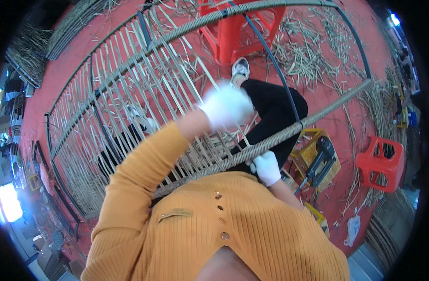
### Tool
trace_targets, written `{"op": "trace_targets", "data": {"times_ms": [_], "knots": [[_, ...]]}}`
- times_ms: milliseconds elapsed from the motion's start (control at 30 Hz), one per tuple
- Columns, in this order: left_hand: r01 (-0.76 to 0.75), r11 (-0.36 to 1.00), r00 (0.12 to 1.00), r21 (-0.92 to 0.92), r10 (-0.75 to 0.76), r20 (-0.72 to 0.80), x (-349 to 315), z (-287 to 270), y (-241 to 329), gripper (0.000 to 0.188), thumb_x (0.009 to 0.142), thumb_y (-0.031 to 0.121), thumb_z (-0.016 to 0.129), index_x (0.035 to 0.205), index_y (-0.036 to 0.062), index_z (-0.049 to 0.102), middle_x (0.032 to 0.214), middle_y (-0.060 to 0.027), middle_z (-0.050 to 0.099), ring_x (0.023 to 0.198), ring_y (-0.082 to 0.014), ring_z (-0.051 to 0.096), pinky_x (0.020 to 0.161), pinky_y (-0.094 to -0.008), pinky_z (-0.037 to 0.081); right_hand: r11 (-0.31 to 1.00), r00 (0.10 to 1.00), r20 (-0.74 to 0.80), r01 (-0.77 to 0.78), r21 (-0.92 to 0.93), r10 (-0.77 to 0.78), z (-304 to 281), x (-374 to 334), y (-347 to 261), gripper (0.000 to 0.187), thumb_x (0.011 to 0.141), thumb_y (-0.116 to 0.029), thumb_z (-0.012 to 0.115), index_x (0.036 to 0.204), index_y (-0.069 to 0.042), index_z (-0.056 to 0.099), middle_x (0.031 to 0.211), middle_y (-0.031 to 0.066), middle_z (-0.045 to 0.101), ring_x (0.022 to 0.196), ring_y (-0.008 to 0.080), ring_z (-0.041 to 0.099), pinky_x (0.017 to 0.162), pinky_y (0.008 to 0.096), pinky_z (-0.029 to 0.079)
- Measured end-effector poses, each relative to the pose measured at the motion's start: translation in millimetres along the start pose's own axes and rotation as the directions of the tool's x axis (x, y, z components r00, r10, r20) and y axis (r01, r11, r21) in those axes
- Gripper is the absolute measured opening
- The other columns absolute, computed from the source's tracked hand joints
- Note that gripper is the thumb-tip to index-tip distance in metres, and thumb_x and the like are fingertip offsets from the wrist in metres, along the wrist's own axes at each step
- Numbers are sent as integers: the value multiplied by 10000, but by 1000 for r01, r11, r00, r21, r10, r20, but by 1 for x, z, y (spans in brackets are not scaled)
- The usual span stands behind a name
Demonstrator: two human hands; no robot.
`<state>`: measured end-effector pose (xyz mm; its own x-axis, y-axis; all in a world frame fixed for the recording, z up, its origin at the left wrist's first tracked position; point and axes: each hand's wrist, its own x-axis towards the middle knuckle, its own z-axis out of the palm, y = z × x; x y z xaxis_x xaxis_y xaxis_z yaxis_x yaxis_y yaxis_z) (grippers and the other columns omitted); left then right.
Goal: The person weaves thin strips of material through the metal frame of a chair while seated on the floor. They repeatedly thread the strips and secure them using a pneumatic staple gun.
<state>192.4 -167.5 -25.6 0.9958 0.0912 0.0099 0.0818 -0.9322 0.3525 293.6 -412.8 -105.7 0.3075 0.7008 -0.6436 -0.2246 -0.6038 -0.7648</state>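
Observation:
A large dark metal frame [281,75] lies across my lap, its long bars wrapped in greyish-brown cord. Pale flat strips [170,86] run crosswise between the near wrapped bar [324,111] and the far wrapped bar [186,27], filling the left part. My left hand [227,106], in a white glove, is over the strips near their right end; motion smears its fingers. Just under the near bar is my right hand [267,168], also gloved in white, its fingers curled close to the bar's underside. What it grips is hidden.
Beyond the frame stands a red plastic stool [224,40], and another red stool [383,165] is at the right. A yellow crate [329,175] by my right leg holds a black tool [321,157]. Loose strips [303,58] litter the red floor. Bundled strips [29,49] lie far left.

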Motion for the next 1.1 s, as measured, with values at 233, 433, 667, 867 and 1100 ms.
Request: {"op": "trace_targets", "data": {"times_ms": [233, 433, 667, 867, 1100], "knots": [[632, 707, 613, 318, -206, -763, -50, -66, -146, 283, 953, 395, 575, 1062, 160, 687, 968, -79, 707, 918, -314, 678, 845, -445, 527, 1000, 995, 98, -20, -16, 22, 4, -22, -24, 286, 943, -169, 553, 770, 14, 689, 575, 30, 578, 436, 89, 446, 434, 255, 334], [659, 734, 577, 164, -354, -736, -42, -54, -134, 209, 854, 315, 672, 951, 129, 672, 762, -122, 652, 765, -353, 650, 689, -489, 499, 997, 989, 123, -79, -27, 81, 14, -25, -22, 320, 947, -208, 566, 771, 29, 689, 588, 42, 598, 449, 83, 466, 435, 257, 344], [666, 728, 561, 164, -343, -753, -40, -58, -124, 196, 835, 299, 691, 940, 135, 674, 766, -113, 655, 747, -338, 645, 691, -475, 498, 993, 991, 64, -114, -27, 115, 16, -26, -19, 297, 946, -206, 576, 826, 38, 695, 702, 66, 665, 515, 93, 514, 489, 259, 397], [663, 727, 545, 179, -306, -780, -40, -55, -126, 229, 828, 294, 698, 972, 117, 685, 796, -98, 663, 771, -327, 645, 724, -465, 497, 959, 974, 210, 134, -249, -82, 4, -49, -54, 267, 943, -235, 572, 849, -11, 682, 834, 66, 680, 757, 144, 592, 698, 285, 472], [615, 768, 695, 178, -420, -584, -50, -69, -145, 266, 995, 348, 512, 1086, 127, 628, 919, -167, 674, 911, -382, 664, 805, -495, 519, 954, 832, 549, 225, -200, -81, 24, -28, -179, 304, 936, -261, 550, 823, -2, 660, 796, 41, 656, 673, 138, 578, 586, 301, 473]]}}
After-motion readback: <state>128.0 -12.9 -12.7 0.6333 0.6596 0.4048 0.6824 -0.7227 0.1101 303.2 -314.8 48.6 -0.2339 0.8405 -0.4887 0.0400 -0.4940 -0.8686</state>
